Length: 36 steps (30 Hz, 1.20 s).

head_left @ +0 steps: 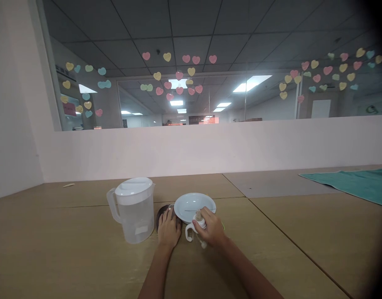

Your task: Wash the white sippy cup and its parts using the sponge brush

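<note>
Head view. Two bare hands at work over a wood-toned surface (85, 253).

Left hand (169, 232): laid over a dark round dish (160, 212), fingers stretched forward across it. Much of the dish hidden beneath; whether the fingers grip it, cannot tell.

Right hand (212, 228): closed on a white hooked object (190, 226), thumb and fingers around its upper part, a beige top showing between them. Hook curves out to the left; a small pale end shows below the hand. Object held at the near rim of a pale blue bowl (191, 201); whether it touches the rim, cannot tell. Bowl upright, just right of the dish.

Clear pitcher (137, 222), white lid (135, 186) on, upright just left of the dish, handle to the left.

Far right: teal cloth (355, 185), lying partly over a grey panel (268, 185). Behind, a window dotted with paper hearts (179, 75).
</note>
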### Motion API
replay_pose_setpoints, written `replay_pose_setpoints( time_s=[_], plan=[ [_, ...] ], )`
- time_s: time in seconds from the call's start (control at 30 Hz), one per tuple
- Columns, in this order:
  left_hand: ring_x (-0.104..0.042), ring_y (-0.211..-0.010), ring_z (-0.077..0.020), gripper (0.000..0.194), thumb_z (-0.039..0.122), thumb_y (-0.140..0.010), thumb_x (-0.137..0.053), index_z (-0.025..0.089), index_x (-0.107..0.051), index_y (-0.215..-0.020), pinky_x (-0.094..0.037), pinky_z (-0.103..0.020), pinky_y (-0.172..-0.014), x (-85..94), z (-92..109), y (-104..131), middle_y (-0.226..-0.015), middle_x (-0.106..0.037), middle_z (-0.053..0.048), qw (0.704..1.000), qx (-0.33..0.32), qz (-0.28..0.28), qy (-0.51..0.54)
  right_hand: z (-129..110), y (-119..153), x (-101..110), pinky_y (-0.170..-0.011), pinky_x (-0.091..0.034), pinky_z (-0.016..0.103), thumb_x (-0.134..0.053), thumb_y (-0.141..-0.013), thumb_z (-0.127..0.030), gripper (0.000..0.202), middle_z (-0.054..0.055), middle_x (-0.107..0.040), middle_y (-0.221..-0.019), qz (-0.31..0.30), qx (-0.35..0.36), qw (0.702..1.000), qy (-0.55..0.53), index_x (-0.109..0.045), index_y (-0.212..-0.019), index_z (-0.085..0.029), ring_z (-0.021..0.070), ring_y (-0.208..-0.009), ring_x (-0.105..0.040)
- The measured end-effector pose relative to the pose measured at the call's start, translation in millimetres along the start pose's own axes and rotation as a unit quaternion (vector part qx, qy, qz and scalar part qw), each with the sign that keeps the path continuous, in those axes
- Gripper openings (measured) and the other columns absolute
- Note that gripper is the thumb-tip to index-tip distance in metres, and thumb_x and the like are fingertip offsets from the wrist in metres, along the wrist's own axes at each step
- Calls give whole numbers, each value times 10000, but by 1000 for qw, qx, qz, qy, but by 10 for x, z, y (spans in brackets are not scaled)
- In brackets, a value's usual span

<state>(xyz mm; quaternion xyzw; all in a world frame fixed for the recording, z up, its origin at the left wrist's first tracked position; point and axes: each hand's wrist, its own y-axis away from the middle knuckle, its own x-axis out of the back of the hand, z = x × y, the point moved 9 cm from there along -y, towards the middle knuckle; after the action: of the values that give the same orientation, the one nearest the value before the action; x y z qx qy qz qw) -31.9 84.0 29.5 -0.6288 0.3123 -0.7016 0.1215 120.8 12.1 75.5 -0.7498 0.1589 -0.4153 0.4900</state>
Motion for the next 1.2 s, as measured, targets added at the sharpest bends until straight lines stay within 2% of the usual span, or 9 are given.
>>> replay_pose_setpoints(
  time_s=[0.1, 0.3, 0.4, 0.57, 0.8, 0.87, 1.03, 1.2],
  plan=[
    [-391, -1231, -254, 406, 225, -833, -394, 171, -554, -1202, -280, -427, -1054, 10, 0, 2, -1325, -490, -79, 1000, 3, 1, -1, 2, -4, -3, -578, -344, 227, -488, -839, -358, 180, 23, -519, -733, 0, 1, 1000, -2, -481, -772, -191, 134, -648, -484],
    [-288, -1322, -243, 511, 201, -803, -391, 174, -443, -1310, -231, -444, -1085, -119, -20, -2, -1443, -356, -47, 999, 1, -34, 8, -7, -8, 6, -585, -352, 223, -493, -834, -353, 175, 21, -513, -726, 5, 1, 1000, -6, -479, -768, -192, 133, -651, -482],
    [-288, -1322, -246, 502, 194, -791, -399, 180, -469, -1288, -214, -452, -1093, -141, -33, -2, -1444, -355, -43, 999, 4, -38, 6, -14, -8, 13, -580, -354, 220, -495, -832, -346, 172, 19, -512, -720, 5, -1, 1000, -7, -480, -759, -190, 130, -644, -481],
    [-361, -1254, -266, 427, 182, -774, -426, 188, -559, -1179, -229, -453, -1078, -24, 4, 13, -1369, -441, -64, 1000, 0, -3, -2, -25, -8, 30, -592, -363, 224, -487, -834, -332, 153, 21, -513, -724, 13, 4, 1000, -11, -485, -771, -193, 134, -654, -482],
    [-443, -1125, -258, 353, 181, -776, -447, 165, -581, -1103, -276, -454, -1025, 164, 69, 26, -1175, -535, -115, 999, 19, 30, -4, -37, -7, 28, -586, -358, 227, -493, -833, -342, 161, 24, -519, -723, 11, 9, 1000, -11, -490, -773, -192, 137, -655, -485],
    [-454, -1110, -259, 321, 186, -787, -441, 160, -593, -1068, -290, -451, -1012, 173, 54, 28, -1149, -544, -119, 999, 34, 32, -8, -36, -7, 27, -588, -359, 229, -493, -832, -344, 164, 25, -522, -727, 12, 8, 1000, -10, -494, -776, -190, 138, -660, -488],
    [-345, -1255, -264, 341, 171, -801, -422, 152, -576, -1105, -246, -451, -1048, 127, 49, 33, -1314, -462, -117, 999, 29, 41, -2, -39, -9, 21, -584, -361, 226, -488, -839, -353, 178, 23, -523, -733, 9, 12, 1000, -7, -501, -777, -187, 131, -655, -486],
    [-457, -1086, -247, 249, 171, -793, -438, 141, -608, -973, -324, -412, -968, 165, -11, 4, -1149, -540, -112, 997, 66, 35, 11, -40, -8, 27, -579, -358, 224, -495, -834, -344, 166, 24, -526, -733, 13, 11, 1000, -10, -505, -782, -186, 131, -653, -487]
  ],
)
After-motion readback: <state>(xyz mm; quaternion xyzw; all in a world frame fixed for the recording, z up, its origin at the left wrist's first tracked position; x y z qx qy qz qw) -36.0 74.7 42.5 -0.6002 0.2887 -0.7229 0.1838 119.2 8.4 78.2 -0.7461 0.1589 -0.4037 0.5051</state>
